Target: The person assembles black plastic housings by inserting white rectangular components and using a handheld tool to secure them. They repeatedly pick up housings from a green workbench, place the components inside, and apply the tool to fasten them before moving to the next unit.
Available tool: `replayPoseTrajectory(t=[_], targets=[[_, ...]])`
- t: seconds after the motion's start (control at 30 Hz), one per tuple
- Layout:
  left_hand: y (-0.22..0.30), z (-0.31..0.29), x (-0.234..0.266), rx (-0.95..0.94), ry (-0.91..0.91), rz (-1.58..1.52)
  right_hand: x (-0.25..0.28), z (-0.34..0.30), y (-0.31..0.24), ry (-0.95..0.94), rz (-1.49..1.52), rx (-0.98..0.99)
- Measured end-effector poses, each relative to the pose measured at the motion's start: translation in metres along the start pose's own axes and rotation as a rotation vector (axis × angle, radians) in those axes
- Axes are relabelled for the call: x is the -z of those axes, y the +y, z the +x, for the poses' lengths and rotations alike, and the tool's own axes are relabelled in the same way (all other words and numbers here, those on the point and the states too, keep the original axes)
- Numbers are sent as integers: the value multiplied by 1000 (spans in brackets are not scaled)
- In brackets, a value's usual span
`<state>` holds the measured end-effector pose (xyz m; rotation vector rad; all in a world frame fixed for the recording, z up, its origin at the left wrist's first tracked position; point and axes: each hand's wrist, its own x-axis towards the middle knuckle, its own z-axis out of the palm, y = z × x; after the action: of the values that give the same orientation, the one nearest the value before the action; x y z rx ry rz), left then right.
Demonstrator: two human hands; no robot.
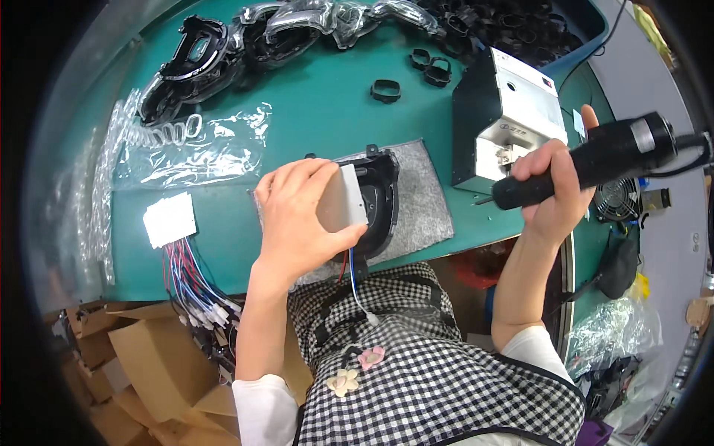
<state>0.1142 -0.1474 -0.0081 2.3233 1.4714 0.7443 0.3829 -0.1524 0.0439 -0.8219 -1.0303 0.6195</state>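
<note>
My left hand (301, 219) grips a small white flat part (349, 197) and presses it against a black plastic housing (379, 197). The housing lies on a grey felt pad (424, 201) near the green table's front edge. Red and blue wires (349, 271) hang from the housing toward my lap. My right hand (554, 189) is raised to the right of the pad and holds a black electric screwdriver (595, 160), its bit pointing left toward the housing.
A white box-shaped machine (506, 111) stands behind the screwdriver. Black plastic housings (193, 59) and chrome parts (297, 18) line the table's far side, loose black rings (387, 91) nearby. Clear bags (193, 145), a white connector block with wire bundle (171, 219), cardboard boxes (141, 349) lower left.
</note>
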Motion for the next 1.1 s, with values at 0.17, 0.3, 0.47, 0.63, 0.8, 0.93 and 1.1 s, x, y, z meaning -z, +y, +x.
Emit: replayPoseTrajectory(t=[0.17,0.3,0.47,0.63,0.8,0.93,1.1], targets=[[3,7,-9,-39,-51,23,-35,-24,3,-233,49,-23],[5,10,-12,-16,-101,-2,-64,-31,14,-244,150,-74],[2,11,-13,-10,-137,-38,-75,-31,32,-314,124,-115],[3,11,-12,17,-167,-73,-77,-29,46,-372,83,-131],[1,9,-18,-8,-121,-84,-81,-23,49,-445,263,-249],[1,8,-20,-13,-110,-79,-79,-20,52,-541,336,-322],[0,7,-20,-20,-109,-71,-80,-22,59,-605,342,-325]])
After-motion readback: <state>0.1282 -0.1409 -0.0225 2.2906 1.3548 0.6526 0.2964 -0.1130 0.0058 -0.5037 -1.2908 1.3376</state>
